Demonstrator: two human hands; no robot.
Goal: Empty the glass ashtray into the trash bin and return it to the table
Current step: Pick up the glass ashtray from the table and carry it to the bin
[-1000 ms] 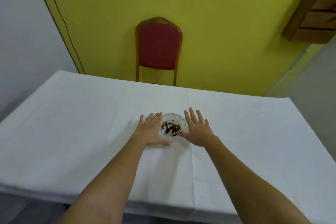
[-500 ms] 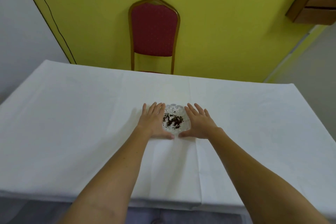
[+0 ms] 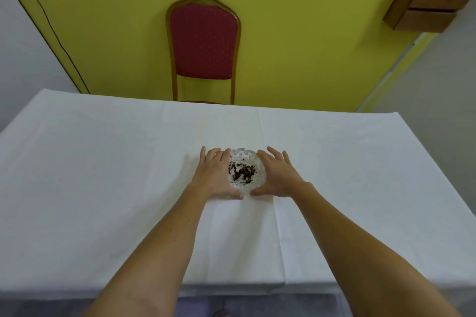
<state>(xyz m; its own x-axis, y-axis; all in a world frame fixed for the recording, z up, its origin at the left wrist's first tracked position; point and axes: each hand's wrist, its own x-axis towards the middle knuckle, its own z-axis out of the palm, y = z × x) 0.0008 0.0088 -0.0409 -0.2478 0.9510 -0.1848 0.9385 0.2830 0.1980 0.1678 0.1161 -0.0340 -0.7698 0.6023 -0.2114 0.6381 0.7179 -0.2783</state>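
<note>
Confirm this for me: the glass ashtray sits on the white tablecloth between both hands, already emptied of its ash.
Not emptied. The head view shows dark ash and debris lying in the glass ashtray. The rest holds: it sits on the white tablecloth between the left hand and the right hand.

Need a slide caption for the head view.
Both hands, left hand and right hand, cup the ash-filled glass ashtray on the white-clothed table.

A white-clothed table (image 3: 103, 188) carries a glass ashtray (image 3: 246, 171) holding dark ash.
</note>
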